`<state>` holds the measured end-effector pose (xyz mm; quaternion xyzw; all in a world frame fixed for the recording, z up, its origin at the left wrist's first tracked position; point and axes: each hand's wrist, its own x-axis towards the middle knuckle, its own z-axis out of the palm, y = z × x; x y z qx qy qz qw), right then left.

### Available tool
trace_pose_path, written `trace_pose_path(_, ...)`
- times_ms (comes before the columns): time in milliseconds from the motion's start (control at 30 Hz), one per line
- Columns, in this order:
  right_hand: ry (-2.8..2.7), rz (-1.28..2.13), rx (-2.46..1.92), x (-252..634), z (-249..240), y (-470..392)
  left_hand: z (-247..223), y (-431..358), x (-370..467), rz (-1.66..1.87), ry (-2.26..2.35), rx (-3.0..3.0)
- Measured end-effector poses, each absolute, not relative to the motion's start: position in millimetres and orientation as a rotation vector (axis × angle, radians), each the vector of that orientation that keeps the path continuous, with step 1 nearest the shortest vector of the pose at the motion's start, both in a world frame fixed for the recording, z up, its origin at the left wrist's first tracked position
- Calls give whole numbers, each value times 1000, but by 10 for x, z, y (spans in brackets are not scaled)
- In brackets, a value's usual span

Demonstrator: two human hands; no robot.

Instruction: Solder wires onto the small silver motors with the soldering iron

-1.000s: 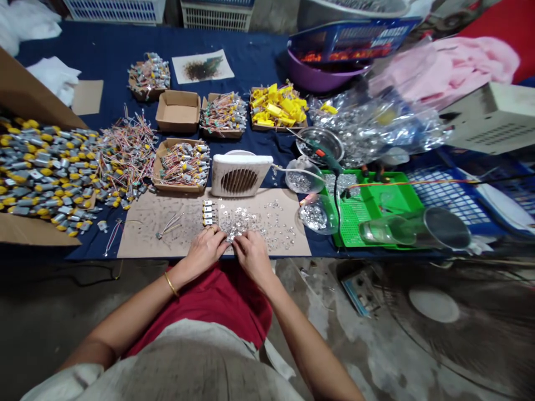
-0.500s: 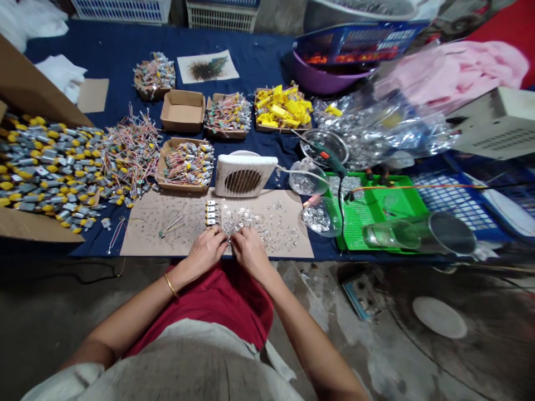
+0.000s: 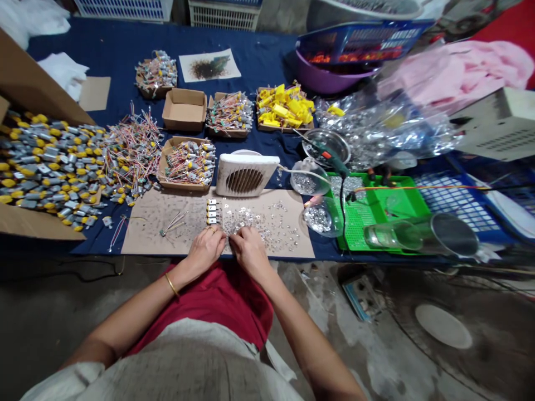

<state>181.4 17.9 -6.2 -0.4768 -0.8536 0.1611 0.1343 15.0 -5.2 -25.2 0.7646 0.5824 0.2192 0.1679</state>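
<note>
My left hand point(image 3: 208, 244) is closed at the front edge of a cardboard sheet point(image 3: 142, 234), its fingertips pinched on something too small to make out. Close on its right, my right hand point(image 3: 249, 246) is closed too, fingertips near the left ones; what they hold is hidden. Just above my left hand stands a short column of small motors point(image 3: 212, 211) with white and yellow ends. Small shiny metal parts point(image 3: 278, 225) lie scattered on the cardboard. A wired piece point(image 3: 169, 227) rests left of my left hand.
A white vent fan point(image 3: 246, 175) stands behind the cardboard. Boxes of wired motors point(image 3: 188, 167) and yellow parts point(image 3: 284, 108) are farther back. A motor heap point(image 3: 50, 167) lies left. On the right are a soldering iron point(image 3: 332, 159), bowls and a green tray point(image 3: 355, 223).
My hands stay almost in place, with only slight finger movement. The whole view has shifted very slightly.
</note>
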Motion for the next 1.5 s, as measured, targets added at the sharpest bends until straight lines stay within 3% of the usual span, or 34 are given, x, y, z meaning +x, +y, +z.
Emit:
trace_pose_path(500,-2026,730,-1355,1802,2,197,-137,93,192,895,1310,922)
trace_pose_path(967,-2373,326,-1507,1485,-73,499,-152,-65,-16,728,1621,1911)
trace_pose_path(1267,-2106,401,-1574,2075,49,190,-192,-2,24,572,1557,2105)
trace_pose_path(1500,-2072,519,-1548,2014,-103,3,-244,55,206,518,1505,2180)
